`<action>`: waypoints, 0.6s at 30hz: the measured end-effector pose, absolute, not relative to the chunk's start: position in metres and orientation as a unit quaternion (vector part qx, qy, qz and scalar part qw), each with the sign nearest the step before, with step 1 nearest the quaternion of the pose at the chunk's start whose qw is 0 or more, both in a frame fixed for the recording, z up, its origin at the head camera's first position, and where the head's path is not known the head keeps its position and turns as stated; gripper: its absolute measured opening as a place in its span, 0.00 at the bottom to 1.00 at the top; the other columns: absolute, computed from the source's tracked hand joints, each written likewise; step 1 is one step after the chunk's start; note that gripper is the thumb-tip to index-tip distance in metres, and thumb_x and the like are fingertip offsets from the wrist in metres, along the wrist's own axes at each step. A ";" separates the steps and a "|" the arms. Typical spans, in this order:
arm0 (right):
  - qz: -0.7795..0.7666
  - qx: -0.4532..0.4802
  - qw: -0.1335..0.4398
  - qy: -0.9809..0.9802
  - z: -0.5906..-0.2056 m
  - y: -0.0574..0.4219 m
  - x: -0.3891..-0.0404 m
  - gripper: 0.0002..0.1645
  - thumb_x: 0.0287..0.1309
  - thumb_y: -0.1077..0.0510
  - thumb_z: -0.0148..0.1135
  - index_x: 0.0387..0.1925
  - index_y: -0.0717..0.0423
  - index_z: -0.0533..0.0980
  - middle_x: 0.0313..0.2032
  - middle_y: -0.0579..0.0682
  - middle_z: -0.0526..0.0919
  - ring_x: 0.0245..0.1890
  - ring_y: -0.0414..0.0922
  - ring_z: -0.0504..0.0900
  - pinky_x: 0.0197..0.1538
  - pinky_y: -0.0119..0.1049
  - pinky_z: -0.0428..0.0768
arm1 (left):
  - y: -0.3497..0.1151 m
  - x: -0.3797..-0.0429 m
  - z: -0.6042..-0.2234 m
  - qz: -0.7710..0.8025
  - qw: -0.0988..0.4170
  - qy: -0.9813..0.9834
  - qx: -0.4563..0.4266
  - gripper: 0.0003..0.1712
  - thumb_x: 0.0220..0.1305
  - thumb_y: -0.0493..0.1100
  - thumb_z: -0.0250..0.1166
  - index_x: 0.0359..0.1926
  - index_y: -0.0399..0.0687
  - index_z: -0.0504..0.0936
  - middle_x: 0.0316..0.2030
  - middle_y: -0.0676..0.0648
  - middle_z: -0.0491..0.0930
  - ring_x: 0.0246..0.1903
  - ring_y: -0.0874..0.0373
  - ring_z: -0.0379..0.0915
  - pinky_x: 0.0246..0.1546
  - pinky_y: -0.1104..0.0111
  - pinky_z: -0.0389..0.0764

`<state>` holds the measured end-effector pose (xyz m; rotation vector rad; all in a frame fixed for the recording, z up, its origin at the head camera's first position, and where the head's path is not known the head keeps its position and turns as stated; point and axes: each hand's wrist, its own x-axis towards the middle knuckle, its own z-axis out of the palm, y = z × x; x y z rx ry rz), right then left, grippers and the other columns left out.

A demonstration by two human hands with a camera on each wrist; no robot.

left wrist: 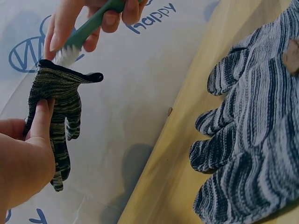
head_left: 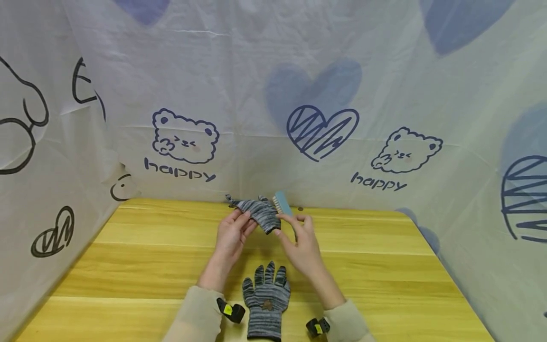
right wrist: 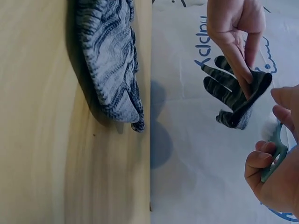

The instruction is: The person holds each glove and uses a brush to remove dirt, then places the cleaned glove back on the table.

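A grey-and-black striped knit glove (head_left: 264,216) is held up over the far part of the table by my left hand (head_left: 231,237). In the right wrist view, left fingers (right wrist: 240,70) reach to the dark cuff opening of that glove (right wrist: 224,95). My right hand (head_left: 304,244) holds a small teal brush (head_left: 283,204) with white bristles. Its bristles are close to the glove's cuff in the left wrist view; whether they touch I cannot tell. A second matching glove (head_left: 273,287) lies flat on the table, fingers pointing away, with a brown patch (head_left: 267,305) on it.
The yellow wood-grain table (head_left: 149,266) ends at a white sheet (head_left: 248,161) printed with hearts and bears. A small brown bit (head_left: 300,209) sits at the table's far edge. Black wrist cameras (head_left: 317,327) are strapped by both sleeves.
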<state>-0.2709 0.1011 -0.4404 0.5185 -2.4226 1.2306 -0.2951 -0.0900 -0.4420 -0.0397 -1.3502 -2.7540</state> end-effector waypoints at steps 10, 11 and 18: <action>0.451 0.212 0.188 -0.846 -0.443 0.094 -0.268 0.22 0.61 0.50 0.76 0.57 0.43 0.83 0.57 0.57 0.68 0.55 0.55 0.73 0.47 0.47 0.74 | -0.084 -0.294 -0.442 -0.893 0.029 -0.449 -0.015 0.24 0.79 0.28 0.51 0.69 0.18 0.63 0.41 0.46 0.85 0.38 0.63 0.86 0.49 0.71 0.86; 0.449 0.214 0.192 -0.846 -0.444 0.094 -0.268 0.22 0.60 0.51 0.77 0.56 0.43 0.83 0.56 0.57 0.68 0.55 0.55 0.73 0.48 0.47 0.74 | -0.084 -0.294 -0.442 -0.893 0.029 -0.449 -0.015 0.24 0.79 0.28 0.50 0.69 0.18 0.63 0.41 0.47 0.85 0.38 0.63 0.85 0.49 0.72 0.86; 0.446 0.218 0.218 -0.840 -0.446 0.093 -0.268 0.15 0.62 0.55 0.76 0.50 0.47 0.85 0.53 0.58 0.70 0.33 0.54 0.72 0.35 0.34 0.69 | -0.081 -0.292 -0.441 -0.888 0.023 -0.459 -0.017 0.24 0.79 0.29 0.50 0.69 0.18 0.63 0.42 0.47 0.84 0.38 0.64 0.85 0.49 0.72 0.85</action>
